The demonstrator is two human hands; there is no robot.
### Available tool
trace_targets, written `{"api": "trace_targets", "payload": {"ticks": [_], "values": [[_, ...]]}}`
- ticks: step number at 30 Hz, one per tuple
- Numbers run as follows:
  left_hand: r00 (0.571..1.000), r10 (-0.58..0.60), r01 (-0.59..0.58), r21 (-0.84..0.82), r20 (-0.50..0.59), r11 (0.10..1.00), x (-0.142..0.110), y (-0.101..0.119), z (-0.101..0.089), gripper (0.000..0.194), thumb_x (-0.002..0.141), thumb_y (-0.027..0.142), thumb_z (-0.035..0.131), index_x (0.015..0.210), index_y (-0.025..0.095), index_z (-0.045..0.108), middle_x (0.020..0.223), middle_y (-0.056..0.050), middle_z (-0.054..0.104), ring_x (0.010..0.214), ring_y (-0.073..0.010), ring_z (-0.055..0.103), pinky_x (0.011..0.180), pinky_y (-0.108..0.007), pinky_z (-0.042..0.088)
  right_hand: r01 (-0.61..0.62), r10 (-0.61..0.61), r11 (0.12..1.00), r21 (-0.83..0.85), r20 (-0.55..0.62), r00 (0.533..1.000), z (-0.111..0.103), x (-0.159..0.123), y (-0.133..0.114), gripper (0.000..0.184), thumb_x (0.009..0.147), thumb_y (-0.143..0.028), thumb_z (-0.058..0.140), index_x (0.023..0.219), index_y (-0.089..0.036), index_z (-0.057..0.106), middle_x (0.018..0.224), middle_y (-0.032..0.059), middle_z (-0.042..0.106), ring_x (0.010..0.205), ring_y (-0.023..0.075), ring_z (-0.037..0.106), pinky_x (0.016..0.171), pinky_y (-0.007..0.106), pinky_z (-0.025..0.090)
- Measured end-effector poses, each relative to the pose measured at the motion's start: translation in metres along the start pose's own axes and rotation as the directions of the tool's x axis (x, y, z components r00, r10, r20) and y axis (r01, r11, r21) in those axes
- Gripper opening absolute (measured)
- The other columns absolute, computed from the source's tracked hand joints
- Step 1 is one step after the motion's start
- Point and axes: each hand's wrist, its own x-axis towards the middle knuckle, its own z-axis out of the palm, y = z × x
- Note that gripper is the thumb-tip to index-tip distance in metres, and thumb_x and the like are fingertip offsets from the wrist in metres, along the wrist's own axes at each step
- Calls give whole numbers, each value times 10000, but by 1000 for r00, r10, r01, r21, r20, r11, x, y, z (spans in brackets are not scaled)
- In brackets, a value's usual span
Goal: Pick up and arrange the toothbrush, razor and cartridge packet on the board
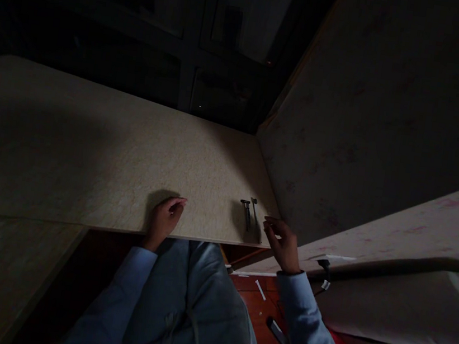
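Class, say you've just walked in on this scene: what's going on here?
A person is at a pale counter in dim light. Two slim dark tools lie side by side on it: one T-shaped, the other thin with a small rounded head. The right hand is just beside the thin one, the left hand farther off, fingers curled. I can't make out anything held in either.

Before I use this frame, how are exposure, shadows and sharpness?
Head view: dim, with the window nearly black bar a few specks; head view: soft shadows on the counter, including beside the left hand; head view: fine detail on the T-headed tool near the right hand is hard to read.
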Motion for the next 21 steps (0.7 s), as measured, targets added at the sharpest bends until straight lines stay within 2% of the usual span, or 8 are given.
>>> {"api": "trace_targets", "payload": {"ticks": [4, 8, 10, 13, 16, 21], "values": [[1000, -3, 3, 8, 10, 1000, 0, -2, 0, 294, 841, 374, 535, 935, 200, 753, 951, -78, 797, 840, -214, 734, 779, -323, 584, -101, 106, 959, -263, 4, 994, -16, 11, 28, 313, 906, -330, 529, 1099, -159, 706, 1054, 157, 741, 764, 223, 706, 711, 321, 541], [1000, -15, 15, 27, 19, 1000, 1, -3, -1, 275, 840, 355, 541, 934, 205, 752, 968, -78, 795, 848, -217, 734, 794, -332, 587, -108, 129, 899, -425, 20, 991, -17, 16, 50, 272, 889, -272, 539, 1075, -170, 709, 1058, 163, 737, 903, 263, 698, 796, 338, 524], [1000, -10, 9, 36, 18, 999, 1, -3, -1, 273, 840, 350, 541, 935, 205, 752, 969, -76, 795, 851, -218, 734, 804, -340, 587, -79, 129, 878, -472, 75, 989, -15, 20, 57, 254, 877, -250, 558, 1067, -169, 707, 1051, 161, 737, 954, 273, 690, 815, 335, 513], [1000, 3, -4, 28, 23, 1000, 0, -3, -1, 271, 847, 360, 542, 937, 211, 750, 964, -73, 794, 868, -221, 735, 806, -339, 586, -79, 198, 843, -531, 170, 965, -11, 31, 64, 257, 876, -210, 561, 1085, -142, 695, 1059, 171, 741, 966, 273, 697, 809, 314, 495], [1000, 9, -9, 27, 18, 1000, 0, -3, -1, 277, 845, 368, 537, 934, 213, 749, 960, -74, 792, 863, -221, 735, 806, -339, 585, -105, 256, 824, -557, 201, 946, -10, 45, 68, 275, 878, -166, 558, 1113, -104, 688, 1068, 195, 748, 930, 267, 719, 768, 295, 489], [1000, 5, -5, 9, 16, 1000, 0, -1, -1, 286, 842, 376, 533, 925, 205, 747, 965, -81, 792, 868, -225, 739, 795, -336, 590, -97, 279, 829, -551, 256, 925, -9, 68, 67, 354, 813, -101, 630, 1161, -72, 687, 1044, 196, 767, 908, 269, 740, 740, 284, 518]]}}
